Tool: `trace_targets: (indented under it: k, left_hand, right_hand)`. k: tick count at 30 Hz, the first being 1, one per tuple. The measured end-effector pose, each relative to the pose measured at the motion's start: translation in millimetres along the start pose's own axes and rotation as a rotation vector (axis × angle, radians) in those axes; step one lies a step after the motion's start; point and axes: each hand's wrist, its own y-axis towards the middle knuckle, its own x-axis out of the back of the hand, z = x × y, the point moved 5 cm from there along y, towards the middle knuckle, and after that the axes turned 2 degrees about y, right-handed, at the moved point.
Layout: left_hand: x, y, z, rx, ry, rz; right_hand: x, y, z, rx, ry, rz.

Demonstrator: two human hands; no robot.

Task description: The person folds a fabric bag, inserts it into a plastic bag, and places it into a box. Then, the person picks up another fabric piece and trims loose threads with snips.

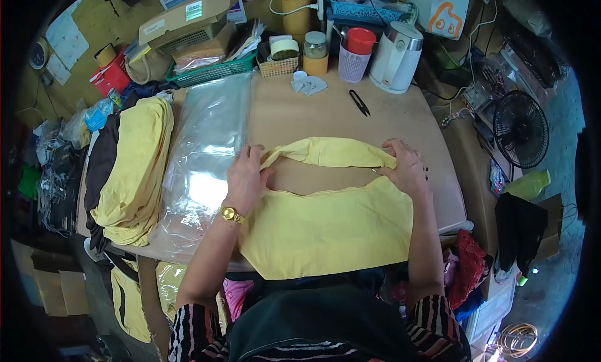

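Observation:
A yellow cloth piece (328,227) lies across the front of the tan table, with a band arching over an opening at its top. My left hand (247,177) grips the band's left end, fingers closed on the fabric; a gold watch (231,215) is on that wrist. At the right end of the band, my right hand (404,168) pinches the fabric. Left of the cloth lies a stack of clear plastic bags (206,155). Further left is a pile of folded yellow garments (134,168) over dark cloth. Black thread snips (359,103) rest beyond the band.
Along the back stand a green basket (213,72), a glass jar (315,46), a purple cup (355,64) with a red lid, and a white kettle (396,58). A black fan (521,129) is at the right. Red cloth (466,268) lies beside the table's right edge.

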Motion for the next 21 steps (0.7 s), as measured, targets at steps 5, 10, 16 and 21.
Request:
trace_targets:
  k: [5, 10, 16, 21]
  left_hand:
    - [10, -1, 6, -0.127, -0.033, -0.162]
    - [21, -6, 21, -0.085, -0.124, -0.233]
    - [43, -5, 16, -0.173, -0.065, -0.378]
    - [109, 66, -35, -0.332, 0.038, -0.702]
  right_hand:
    - [-29, 8, -45, 0.005, 0.422, 0.003]
    - [-32, 8, -64, -0.238, 0.536, 0.187]
    - [1, -9, -23, -0.115, 0.409, 0.102]
    - [11, -42, 3, -0.032, 0.513, -0.048]
